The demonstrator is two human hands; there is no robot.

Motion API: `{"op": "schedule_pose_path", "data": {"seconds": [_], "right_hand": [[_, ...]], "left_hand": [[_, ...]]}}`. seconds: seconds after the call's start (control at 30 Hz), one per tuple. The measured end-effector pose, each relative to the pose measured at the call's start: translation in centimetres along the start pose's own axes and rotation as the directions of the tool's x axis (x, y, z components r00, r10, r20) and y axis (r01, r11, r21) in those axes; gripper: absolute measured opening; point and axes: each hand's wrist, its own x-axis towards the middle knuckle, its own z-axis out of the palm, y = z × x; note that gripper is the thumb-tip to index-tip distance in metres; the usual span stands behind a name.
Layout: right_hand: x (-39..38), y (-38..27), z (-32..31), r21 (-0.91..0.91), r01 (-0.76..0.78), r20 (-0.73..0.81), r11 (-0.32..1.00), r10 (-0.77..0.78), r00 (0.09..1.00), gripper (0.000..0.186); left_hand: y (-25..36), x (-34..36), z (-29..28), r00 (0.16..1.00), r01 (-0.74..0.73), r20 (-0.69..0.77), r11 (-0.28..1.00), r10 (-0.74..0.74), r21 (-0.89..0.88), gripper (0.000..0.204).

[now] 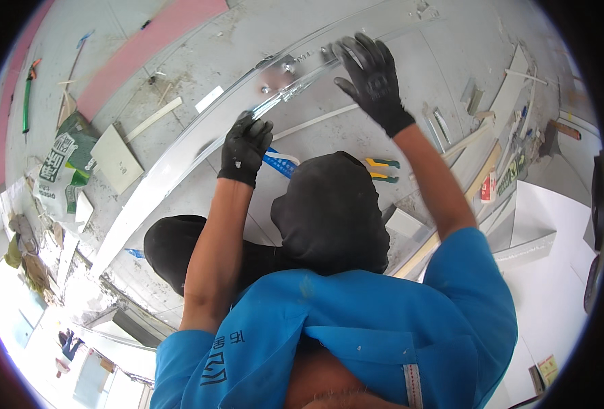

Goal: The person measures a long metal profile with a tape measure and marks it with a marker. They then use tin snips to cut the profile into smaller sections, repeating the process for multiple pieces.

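Note:
A long, shiny silver strip point(199, 146) runs diagonally across the floor in front of me, from the lower left to the upper right. My left hand point(245, 146), in a black glove, has its fingers curled over the strip's near edge. Farther along, my right hand point(373, 82), also gloved in black, is spread with its fingertips at the strip; whether they touch it I cannot tell. A blue and white flat piece point(281, 162) lies by my left hand, partly behind my knee. Pliers with yellow and green handles point(383, 170) rest right of that knee.
On the left are a printed green and white bag point(63, 163), an off-white board piece point(116, 160) and a green-handled tool point(27, 99). Trim strips and offcuts point(482, 136) litter the right side. A pink band point(145, 54) crosses the far floor.

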Motion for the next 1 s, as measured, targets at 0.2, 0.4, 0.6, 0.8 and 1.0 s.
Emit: {"op": "schedule_pose_path", "data": {"seconds": [0.2, 0.4, 0.6, 0.8, 1.0], "right_hand": [[8.2, 3.5, 2.3, -0.262, 0.388, -0.054, 0.884, -0.415, 0.908, 0.032], [14.1, 5.2, -2.8, 0.260, 0.400, 0.122, 0.879, -0.441, 0.889, 0.040], [15.8, 5.8, -7.6, 0.227, 0.348, 0.335, 0.910, -0.408, 0.849, 0.050], [15.1, 6.6, -9.0, 0.098, 0.294, 0.463, 0.951, -0.306, 0.832, 0.056], [12.0, 4.1, -9.8, -0.061, 0.113, 0.186, 0.992, -0.100, 0.977, 0.058]], "left_hand": [[7.0, -5.4, 1.8, 1.000, -0.011, -0.017, 1.000, 0.011, -0.011, 0.018], [12.2, -11.8, 4.8, 0.466, -0.347, 0.641, -0.541, 0.610, 0.766, 0.067], [13.6, -7.9, 4.4, 0.413, -0.253, 0.778, -0.760, 0.474, 0.598, 0.056], [15.8, -5.6, 6.7, 0.505, -0.339, 0.760, -0.716, 0.408, 0.610, 0.047], [18.7, -3.3, 10.8, 0.618, -0.342, 0.658, -0.606, 0.430, 0.718, 0.048]]}}
